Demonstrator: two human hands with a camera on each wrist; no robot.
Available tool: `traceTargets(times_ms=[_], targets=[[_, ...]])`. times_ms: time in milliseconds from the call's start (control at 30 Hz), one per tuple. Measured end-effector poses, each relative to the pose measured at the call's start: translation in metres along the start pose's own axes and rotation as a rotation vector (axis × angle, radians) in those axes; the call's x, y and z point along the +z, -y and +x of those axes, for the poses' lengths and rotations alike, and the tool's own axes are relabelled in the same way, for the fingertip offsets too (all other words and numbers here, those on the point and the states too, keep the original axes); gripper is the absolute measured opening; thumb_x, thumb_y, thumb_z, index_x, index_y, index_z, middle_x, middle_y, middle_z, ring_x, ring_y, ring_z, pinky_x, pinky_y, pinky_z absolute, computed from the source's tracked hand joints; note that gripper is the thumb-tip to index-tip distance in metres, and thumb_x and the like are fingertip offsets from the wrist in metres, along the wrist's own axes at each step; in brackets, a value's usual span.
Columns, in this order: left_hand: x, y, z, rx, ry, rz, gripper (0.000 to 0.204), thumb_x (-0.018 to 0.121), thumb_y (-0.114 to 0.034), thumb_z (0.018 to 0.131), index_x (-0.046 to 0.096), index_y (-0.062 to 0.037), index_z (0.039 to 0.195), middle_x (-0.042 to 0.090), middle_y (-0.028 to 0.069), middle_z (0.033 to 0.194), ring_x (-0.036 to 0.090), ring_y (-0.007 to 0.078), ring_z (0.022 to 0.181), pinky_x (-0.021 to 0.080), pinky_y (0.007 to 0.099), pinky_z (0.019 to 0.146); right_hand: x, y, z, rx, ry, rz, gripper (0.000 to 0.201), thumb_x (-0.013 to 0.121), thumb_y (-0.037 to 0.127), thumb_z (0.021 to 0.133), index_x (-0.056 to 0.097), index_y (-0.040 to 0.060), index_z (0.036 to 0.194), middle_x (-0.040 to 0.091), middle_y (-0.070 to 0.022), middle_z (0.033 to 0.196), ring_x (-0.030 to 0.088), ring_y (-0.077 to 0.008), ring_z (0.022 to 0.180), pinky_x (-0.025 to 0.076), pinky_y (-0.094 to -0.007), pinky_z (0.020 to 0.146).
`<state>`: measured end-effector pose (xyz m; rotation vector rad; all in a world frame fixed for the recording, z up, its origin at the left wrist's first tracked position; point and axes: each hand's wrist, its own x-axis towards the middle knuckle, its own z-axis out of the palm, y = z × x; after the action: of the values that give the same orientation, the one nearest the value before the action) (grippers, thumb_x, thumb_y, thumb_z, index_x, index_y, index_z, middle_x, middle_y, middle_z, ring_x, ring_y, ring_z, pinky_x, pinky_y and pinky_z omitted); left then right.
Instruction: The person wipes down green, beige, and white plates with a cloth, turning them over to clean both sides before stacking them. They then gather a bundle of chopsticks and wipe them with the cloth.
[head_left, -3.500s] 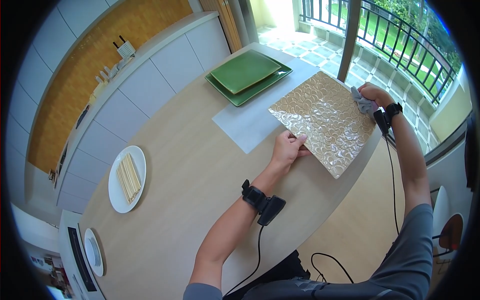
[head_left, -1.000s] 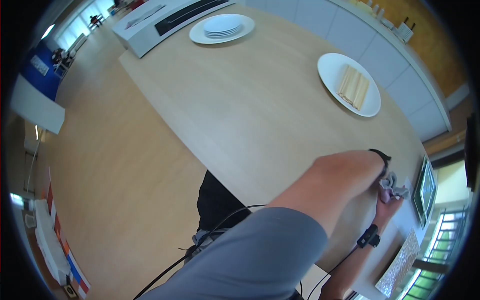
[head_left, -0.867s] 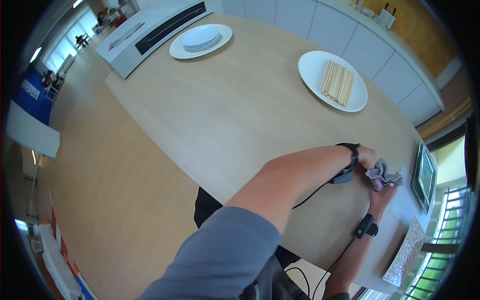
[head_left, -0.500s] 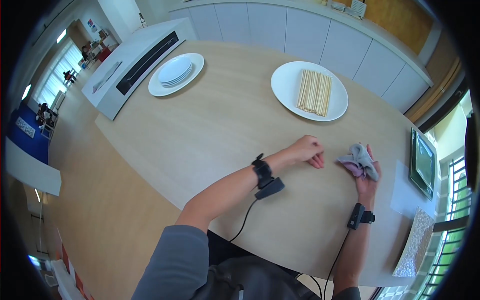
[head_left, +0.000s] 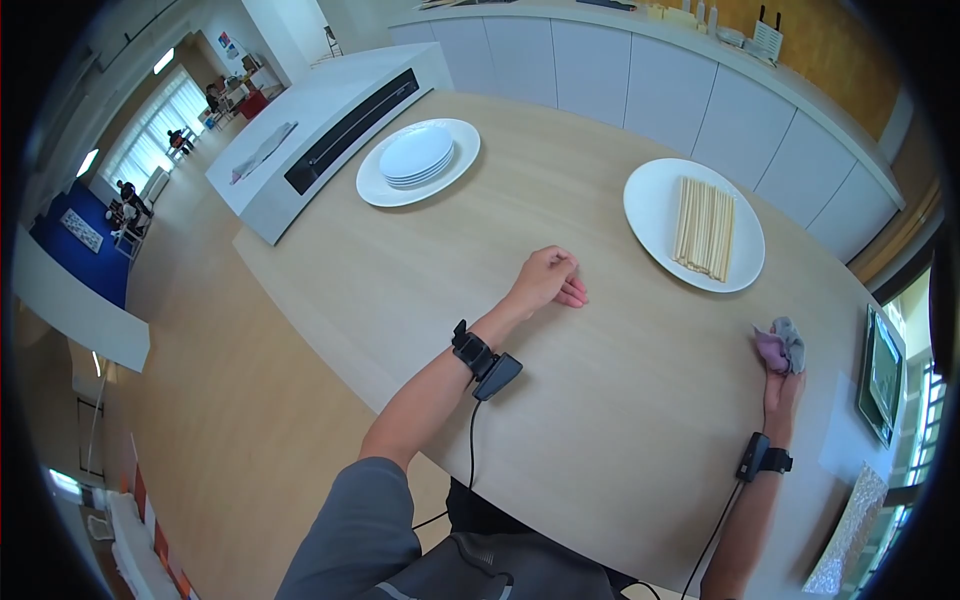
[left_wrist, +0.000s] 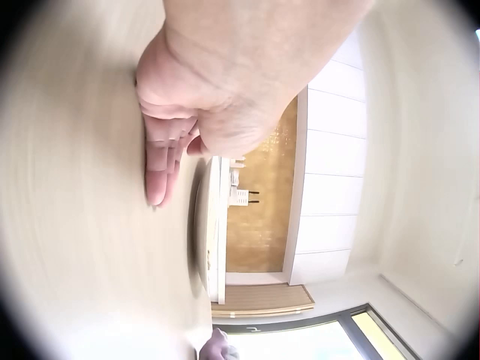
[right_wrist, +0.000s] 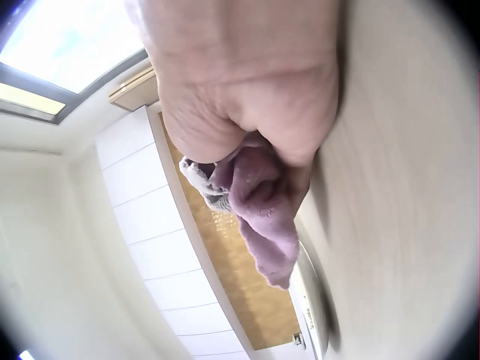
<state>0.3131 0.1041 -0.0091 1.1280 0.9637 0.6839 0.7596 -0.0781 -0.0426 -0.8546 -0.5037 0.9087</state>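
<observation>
My right hand (head_left: 783,392) holds a crumpled grey and purple cloth (head_left: 780,347) low over the right part of the table. In the right wrist view the cloth's purple part (right_wrist: 264,214) hangs from the fingers. My left hand (head_left: 548,280) is at mid-table, holding nothing; its fingers (left_wrist: 157,169) are loosely extended close to the tabletop. Beyond the hands, an oval white plate (head_left: 650,225) bears a row of pale sticks (head_left: 705,230). Another white plate (head_left: 462,165) carries a stack of small white dishes (head_left: 417,153).
Green plates (head_left: 882,375) lie at the table's right edge, with the patterned tray (head_left: 848,530) nearer me. A white raised unit (head_left: 320,110) stands at the far left end. White cabinets (head_left: 590,65) run behind the table. Cables hang from both wrist cameras.
The left hand released the patterned tray, met the right hand at the cloth, then moved left, away from it. The cloth remains in the right hand. The head view has swung left.
</observation>
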Motion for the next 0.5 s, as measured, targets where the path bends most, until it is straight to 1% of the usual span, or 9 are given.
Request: traceTargets(times_ms=[67, 100, 167, 233, 267, 333, 367, 433, 500], targets=[[-0.025, 0.000, 0.006, 0.114, -0.139, -0.023, 0.024, 0.051, -0.017, 0.103, 0.051, 0.0040, 0.115, 0.066, 0.0223, 0.092, 0.073, 0.0309, 0.077, 0.063, 0.0383, 0.064, -0.010, -0.007, 0.010, -0.041, -0.042, -0.039, 0.036, 0.051, 0.019, 0.103, 0.055, -0.0011, 0.133, 0.061, -0.0160, 0.130, 0.060, -0.0289, 0.120, 0.049, -0.0433, 0.107], [-0.038, 0.000, 0.007, 0.115, -0.138, -0.026, 0.024, 0.051, -0.017, 0.103, 0.051, 0.0040, 0.115, 0.066, 0.0223, 0.092, 0.073, 0.0309, 0.077, 0.063, 0.0383, 0.064, -0.020, -0.010, 0.013, -0.090, -0.007, -0.033, 0.033, 0.051, 0.020, 0.104, 0.057, -0.0009, 0.129, 0.061, -0.0161, 0.130, 0.059, -0.0286, 0.121, 0.048, -0.0420, 0.108], [-0.066, -0.002, 0.006, 0.183, -0.313, -0.085, 0.025, 0.053, -0.018, 0.102, 0.051, 0.0041, 0.114, 0.063, 0.0183, 0.086, 0.071, 0.0293, 0.072, 0.063, 0.0387, 0.062, -0.036, -0.016, 0.013, -0.143, 0.028, -0.033, 0.031, 0.051, 0.022, 0.105, 0.059, -0.0006, 0.125, 0.061, -0.0162, 0.130, 0.059, -0.0283, 0.123, 0.047, -0.0407, 0.110], [-0.096, -0.003, 0.000, 0.232, -0.456, -0.104, 0.026, 0.053, -0.020, 0.101, 0.052, 0.0025, 0.112, 0.060, 0.0140, 0.081, 0.068, 0.0256, 0.064, 0.062, 0.0375, 0.056, -0.045, -0.023, 0.009, -0.170, -0.047, -0.126, 0.026, 0.054, 0.024, 0.104, 0.062, 0.0039, 0.118, 0.064, -0.0115, 0.119, 0.062, -0.0239, 0.115, 0.052, -0.0375, 0.102], [-0.113, -0.001, -0.005, 0.254, -0.522, -0.110, 0.026, 0.053, -0.021, 0.100, 0.052, 0.0011, 0.112, 0.059, 0.0123, 0.080, 0.065, 0.0229, 0.061, 0.059, 0.0358, 0.052, -0.029, -0.023, 0.002, -0.170, -0.045, -0.128, 0.026, 0.054, 0.024, 0.104, 0.062, 0.0039, 0.118, 0.064, -0.0115, 0.119, 0.062, -0.0239, 0.115, 0.052, -0.0375, 0.102], [-0.154, 0.003, -0.016, 0.297, -0.666, -0.094, 0.024, 0.053, -0.022, 0.098, 0.053, -0.0014, 0.110, 0.056, 0.0096, 0.077, 0.060, 0.0185, 0.056, 0.052, 0.0328, 0.044, 0.007, -0.027, -0.019, -0.053, -0.014, -0.201, 0.026, 0.057, 0.027, 0.103, 0.060, 0.0078, 0.119, 0.063, -0.0064, 0.112, 0.065, -0.0186, 0.104, 0.055, -0.0347, 0.093], [-0.178, 0.006, -0.019, 0.317, -0.746, -0.070, 0.023, 0.053, -0.022, 0.098, 0.053, -0.0025, 0.110, 0.056, 0.0086, 0.077, 0.059, 0.0168, 0.055, 0.049, 0.0315, 0.041, 0.019, -0.042, -0.022, -0.055, -0.008, -0.159, 0.027, 0.061, 0.027, 0.101, 0.057, 0.0106, 0.121, 0.062, -0.0032, 0.106, 0.065, -0.0155, 0.094, 0.058, -0.0328, 0.082], [-0.217, 0.007, -0.029, 0.353, -0.920, -0.070, 0.022, 0.052, -0.022, 0.097, 0.053, -0.0030, 0.110, 0.055, 0.0076, 0.079, 0.057, 0.0152, 0.055, 0.046, 0.0310, 0.039, 0.076, -0.058, -0.045, -0.017, 0.053, -0.219, 0.027, 0.062, 0.027, 0.100, 0.056, 0.0109, 0.121, 0.062, -0.0035, 0.104, 0.065, -0.0161, 0.093, 0.058, -0.0330, 0.079], [-0.260, 0.007, -0.034, 0.393, -1.009, -0.058, 0.023, 0.052, -0.022, 0.098, 0.053, -0.0028, 0.110, 0.056, 0.0075, 0.080, 0.059, 0.0159, 0.058, 0.048, 0.0313, 0.041, 0.136, -0.081, -0.060, 0.019, 0.117, -0.276, 0.028, 0.064, 0.027, 0.099, 0.055, 0.0112, 0.121, 0.062, -0.0037, 0.101, 0.065, -0.0166, 0.092, 0.058, -0.0332, 0.077]])
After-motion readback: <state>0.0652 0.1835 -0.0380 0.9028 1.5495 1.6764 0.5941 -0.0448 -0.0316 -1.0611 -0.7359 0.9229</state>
